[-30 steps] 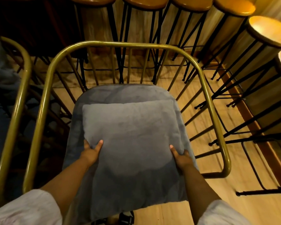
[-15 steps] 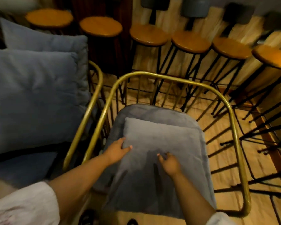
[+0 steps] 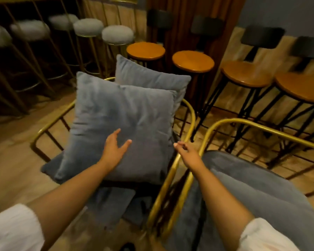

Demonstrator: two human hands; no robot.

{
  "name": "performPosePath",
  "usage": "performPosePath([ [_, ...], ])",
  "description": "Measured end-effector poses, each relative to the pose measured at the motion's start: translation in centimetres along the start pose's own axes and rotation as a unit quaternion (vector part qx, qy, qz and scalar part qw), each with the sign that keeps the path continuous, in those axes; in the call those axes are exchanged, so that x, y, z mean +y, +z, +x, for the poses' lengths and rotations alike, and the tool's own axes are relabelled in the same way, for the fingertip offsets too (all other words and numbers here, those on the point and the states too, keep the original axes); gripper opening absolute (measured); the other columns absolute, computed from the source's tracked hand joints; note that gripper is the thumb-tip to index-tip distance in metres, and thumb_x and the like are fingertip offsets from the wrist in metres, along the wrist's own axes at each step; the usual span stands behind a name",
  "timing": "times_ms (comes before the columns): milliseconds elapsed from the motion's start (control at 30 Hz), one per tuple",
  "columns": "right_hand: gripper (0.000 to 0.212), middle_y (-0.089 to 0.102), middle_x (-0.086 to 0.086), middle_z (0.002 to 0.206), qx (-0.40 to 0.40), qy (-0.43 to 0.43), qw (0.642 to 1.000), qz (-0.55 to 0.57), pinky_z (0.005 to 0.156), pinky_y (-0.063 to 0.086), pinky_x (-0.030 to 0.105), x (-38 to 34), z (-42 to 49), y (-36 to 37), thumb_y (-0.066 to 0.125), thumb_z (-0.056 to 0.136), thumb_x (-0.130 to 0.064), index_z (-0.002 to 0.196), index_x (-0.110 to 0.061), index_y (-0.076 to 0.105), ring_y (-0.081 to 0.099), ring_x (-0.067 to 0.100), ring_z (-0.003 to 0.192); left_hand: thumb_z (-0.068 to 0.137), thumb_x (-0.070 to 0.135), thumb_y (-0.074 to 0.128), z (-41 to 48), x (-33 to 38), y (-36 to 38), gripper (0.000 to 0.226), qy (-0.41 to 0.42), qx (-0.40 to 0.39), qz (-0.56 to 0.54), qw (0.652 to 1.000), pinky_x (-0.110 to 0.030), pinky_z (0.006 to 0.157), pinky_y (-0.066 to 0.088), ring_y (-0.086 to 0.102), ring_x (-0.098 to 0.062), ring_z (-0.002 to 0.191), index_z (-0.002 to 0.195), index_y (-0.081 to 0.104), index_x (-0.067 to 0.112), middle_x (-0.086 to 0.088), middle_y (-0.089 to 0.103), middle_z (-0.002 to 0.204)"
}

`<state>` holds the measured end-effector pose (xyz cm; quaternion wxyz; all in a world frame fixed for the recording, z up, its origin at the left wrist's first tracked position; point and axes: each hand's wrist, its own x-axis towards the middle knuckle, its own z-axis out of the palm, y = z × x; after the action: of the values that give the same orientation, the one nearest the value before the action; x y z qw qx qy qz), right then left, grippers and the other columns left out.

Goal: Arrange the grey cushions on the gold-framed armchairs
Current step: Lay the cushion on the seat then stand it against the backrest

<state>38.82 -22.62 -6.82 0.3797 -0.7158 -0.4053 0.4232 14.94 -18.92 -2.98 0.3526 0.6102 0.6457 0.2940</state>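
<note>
Two gold-framed armchairs side by side. Left armchair held two grey cushions propped up, front cushion overlapping rear cushion. Left hand spread open against the front cushion. Right hand empty, fingers loose, above the right armchair rail.

Left gold-framed armchair carries two grey cushions: front cushion under the left hand's fingertips, rear cushion beyond them, both tilted.
</note>
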Motion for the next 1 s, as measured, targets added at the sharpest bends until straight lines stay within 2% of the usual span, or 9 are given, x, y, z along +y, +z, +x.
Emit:
performPosePath([
  [67, 0.070, 0.059, 0.008, 0.112, 0.010, 0.010, 0.999, 0.049, 0.092, 0.044, 0.027, -1.8, 3.0, 2.7, 0.066, 0.077, -0.052, 0.128, -0.006, 0.051, 0.057, 0.018, 0.103, 0.089, 0.018, 0.061, 3.5, -2.0, -2.9, 0.063, -0.020, 0.071, -0.034, 0.997, -0.031, 0.113, 0.022, 0.032, -0.032, 0.138, 0.142, 0.034, 0.000, -0.023, 0.036, 0.147],
  [133, 0.061, 0.056, 0.009, 0.114, 0.023, 0.025, 0.995, 0.092, 0.086, 0.048, 0.023, -2.8, 6.2, 5.1, 0.064, 0.084, -0.038, 0.131, -0.005, 0.046, 0.058, 0.015, 0.100, 0.088, 0.025, 0.062, 7.2, -4.4, -5.9, 0.064, -0.051, 0.129, -0.069, 0.988, -0.036, 0.114, 0.026, 0.036, -0.035, 0.136, 0.141, 0.036, -0.001, -0.025, 0.040, 0.144],
  [200, 0.043, 0.059, 0.009, 0.116, 0.023, 0.012, 0.990, 0.142, 0.080, 0.053, 0.018, -2.9, 9.1, 6.6, 0.060, 0.089, -0.023, 0.127, -0.006, 0.051, 0.064, 0.011, 0.094, 0.079, 0.056, 0.061, 10.5, -7.1, -8.3, 0.082, -0.085, 0.142, -0.086, 0.982, -0.045, 0.110, 0.035, 0.044, -0.039, 0.129, 0.137, 0.041, 0.002, -0.025, 0.047, 0.139],
  [267, 0.038, 0.061, 0.008, 0.123, 0.031, 0.014, 0.986, 0.166, 0.082, 0.054, 0.017, -2.3, 11.5, 7.9, 0.062, 0.088, -0.025, 0.123, -0.012, 0.054, 0.063, 0.018, 0.107, 0.060, 0.085, 0.049, 13.5, -10.3, -9.7, 0.110, -0.132, 0.126, -0.098, 0.978, -0.050, 0.106, 0.040, 0.049, -0.040, 0.126, 0.138, 0.040, 0.008, -0.022, 0.050, 0.138],
  [367, 0.066, 0.056, 0.003, 0.132, 0.054, 0.041, 0.983, 0.169, 0.078, 0.051, 0.014, -0.8, 13.5, 8.6, 0.069, 0.081, -0.036, 0.137, -0.015, 0.041, 0.055, 0.018, 0.115, 0.068, 0.075, 0.053, 15.3, -11.7, -10.2, 0.095, -0.144, 0.061, -0.109, 0.982, -0.046, 0.108, 0.040, 0.049, -0.034, 0.129, 0.141, 0.038, 0.017, -0.014, 0.052, 0.140],
  [467, 0.119, 0.051, -0.001, 0.136, 0.049, 0.104, 0.981, 0.155, 0.100, 0.045, 0.036, 0.4, 14.2, 8.8, 0.078, 0.044, -0.070, 0.143, -0.023, 0.031, 0.052, 0.021, 0.119, 0.082, 0.053, 0.059, 16.7, -12.6, -9.9, 0.079, -0.131, 0.038, -0.141, 0.981, -0.042, 0.110, 0.037, 0.044, -0.030, 0.133, 0.147, 0.028, 0.020, -0.009, 0.044, 0.148],
  [533, 0.136, 0.050, -0.002, 0.135, 0.032, 0.136, 0.978, 0.154, 0.106, 0.041, 0.046, 1.1, 14.4, 9.0, 0.075, 0.028, -0.079, 0.144, -0.026, 0.029, 0.051, 0.025, 0.121, 0.084, 0.048, 0.060, 17.5, -13.4, -9.8, 0.077, -0.136, 0.042, -0.155, 0.978, -0.041, 0.110, 0.038, 0.043, -0.029, 0.134, 0.148, 0.027, 0.019, -0.008, 0.042, 0.149],
  [700, 0.133, 0.048, -0.001, 0.141, 0.061, 0.109, 0.980, 0.156, 0.109, 0.037, 0.049, 0.5, 13.9, 10.0, 0.073, 0.029, -0.080, 0.144, -0.028, 0.032, 0.047, 0.027, 0.127, 0.079, 0.055, 0.061, 17.9, -13.8, -10.0, 0.076, -0.128, 0.052, -0.185, 0.973, -0.042, 0.107, 0.041, 0.048, -0.027, 0.130, 0.143, 0.036, 0.023, -0.005, 0.049, 0.144],
  [1000, 0.112, 0.058, -0.001, 0.132, 0.052, 0.029, 0.974, 0.217, 0.102, 0.045, 0.049, -4.3, 9.4, 6.8, 0.080, 0.039, -0.069, 0.137, -0.030, 0.044, 0.057, 0.025, 0.117, 0.079, 0.062, 0.057, 14.4, -7.9, -12.6, 0.070, -0.093, 0.132, -0.191, 0.968, -0.038, 0.099, 0.040, 0.051, -0.031, 0.126, 0.137, 0.045, 0.026, -0.006, 0.054, 0.138],
])
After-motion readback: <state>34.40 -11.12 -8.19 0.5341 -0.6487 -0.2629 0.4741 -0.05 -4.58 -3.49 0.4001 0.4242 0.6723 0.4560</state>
